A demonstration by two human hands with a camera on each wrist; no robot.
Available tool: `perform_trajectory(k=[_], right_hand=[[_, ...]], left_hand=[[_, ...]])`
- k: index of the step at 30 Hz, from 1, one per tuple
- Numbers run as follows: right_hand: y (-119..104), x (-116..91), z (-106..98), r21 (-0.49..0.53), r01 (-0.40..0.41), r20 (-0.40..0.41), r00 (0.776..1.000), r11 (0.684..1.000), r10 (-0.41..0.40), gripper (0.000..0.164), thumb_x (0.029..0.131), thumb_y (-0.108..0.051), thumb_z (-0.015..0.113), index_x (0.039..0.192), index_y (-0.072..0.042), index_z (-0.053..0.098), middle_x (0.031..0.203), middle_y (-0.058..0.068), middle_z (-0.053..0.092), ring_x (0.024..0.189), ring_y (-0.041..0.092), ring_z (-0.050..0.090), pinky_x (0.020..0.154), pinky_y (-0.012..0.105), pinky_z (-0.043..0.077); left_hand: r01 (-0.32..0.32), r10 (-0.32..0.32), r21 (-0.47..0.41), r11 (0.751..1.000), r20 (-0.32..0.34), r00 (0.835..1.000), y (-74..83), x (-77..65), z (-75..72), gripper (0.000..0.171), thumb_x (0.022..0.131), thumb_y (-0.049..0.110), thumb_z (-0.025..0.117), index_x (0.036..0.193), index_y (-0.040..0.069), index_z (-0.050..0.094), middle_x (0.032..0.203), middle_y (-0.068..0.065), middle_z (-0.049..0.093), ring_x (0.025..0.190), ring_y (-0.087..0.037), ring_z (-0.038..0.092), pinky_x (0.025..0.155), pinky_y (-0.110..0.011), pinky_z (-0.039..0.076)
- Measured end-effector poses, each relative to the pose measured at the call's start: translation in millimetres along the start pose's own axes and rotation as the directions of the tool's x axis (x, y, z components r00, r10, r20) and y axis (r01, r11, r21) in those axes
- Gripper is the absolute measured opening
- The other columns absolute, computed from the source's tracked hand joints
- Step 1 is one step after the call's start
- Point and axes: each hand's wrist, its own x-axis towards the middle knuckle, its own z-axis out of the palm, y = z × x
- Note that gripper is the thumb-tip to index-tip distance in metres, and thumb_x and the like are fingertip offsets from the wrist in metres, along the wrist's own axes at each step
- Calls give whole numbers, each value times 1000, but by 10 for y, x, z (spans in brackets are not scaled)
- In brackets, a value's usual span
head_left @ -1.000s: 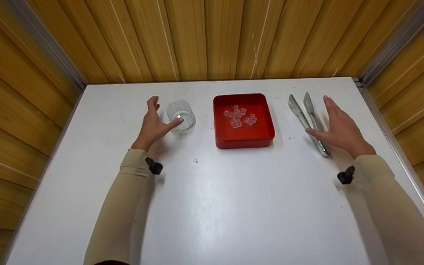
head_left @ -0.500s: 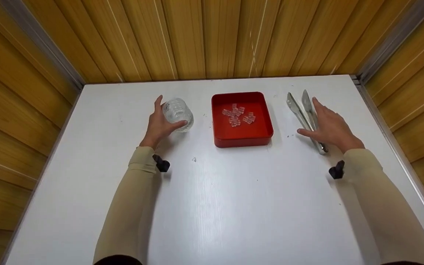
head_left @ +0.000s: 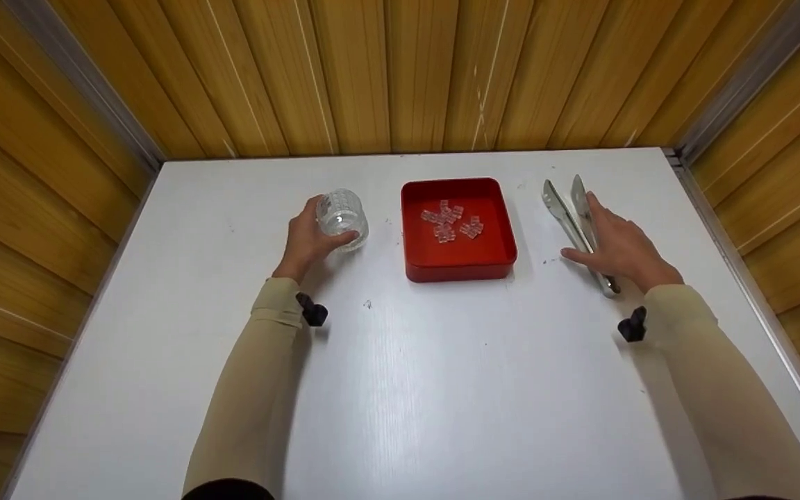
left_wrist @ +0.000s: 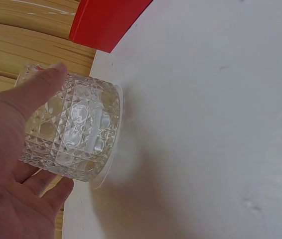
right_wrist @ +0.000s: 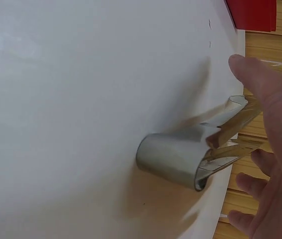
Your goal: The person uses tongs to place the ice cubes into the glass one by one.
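Note:
My left hand [head_left: 305, 242] is around a clear cut-glass tumbler [head_left: 339, 208] standing on the left of the white table. In the left wrist view its thumb lies along one side of the patterned glass [left_wrist: 78, 124], and curled fingers show at the opposite side. On the right, metal tongs [head_left: 567, 221] lie with their arms spread and tips pointing to the back wall. My right hand [head_left: 619, 243] hovers over them, thumb held apart from the fingers. The right wrist view shows the tongs' rounded hinge end [right_wrist: 173, 157] below that hand, with no fingers closed on it.
Between the hands stands a square red tray [head_left: 461, 272] holding several small clear cubes [head_left: 445, 232]. Wood-look panel walls [head_left: 421, 76] rise behind the white table [head_left: 407, 382] and at both sides.
My left hand has moved right, from beside the tumbler to around it. My right hand has shifted left and come in over the tongs. Tray and cubes stay put.

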Motion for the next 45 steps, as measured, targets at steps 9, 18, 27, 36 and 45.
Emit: perform_trajectory(k=[9,18,27,36,45], right_hand=[[4,-51,-15,68,-27,47,999,997,24,105,97,-44,69,165,-11,-5,160,35,25,139,53,35,109,73,33],[31,-33,-29,8,-41,38,998,999,41,86,102,-38,61,162,0,13,145,43,40,123,55,48,102,73,40],[89,-63,-128,16,-27,-7,1000,1000,27,65,103,-33,60,154,1,38,141,36,50,118,53,51,102,74,38],[144,-77,-215,-79,80,-135,987,994,-90,45,102,-20,62,142,-4,49,127,31,60,100,50,58,74,69,47],[194,-74,-406,-57,60,-65,996,997,-64,55,105,-35,58,151,-8,43,135,33,55,109,51,53,82,73,43]], left_hand=[[6,-6,16,1000,26,1000,13,-103,-11,93,76,27,93,151,5,43,148,-15,54,135,-30,52,116,-46,41],[-32,30,42,999,48,998,25,-257,-32,94,75,32,94,149,4,44,145,-15,57,131,-31,55,113,-46,44],[-98,92,65,993,95,991,41,-491,6,94,74,35,94,147,1,46,138,-18,62,126,-30,60,108,-44,49],[-160,149,67,985,138,979,103,-728,43,93,71,35,96,143,0,49,134,-16,65,121,-28,62,105,-43,51],[-184,173,42,982,184,968,185,-912,148,96,66,34,99,144,3,51,131,-13,67,118,-27,64,102,-43,54]])
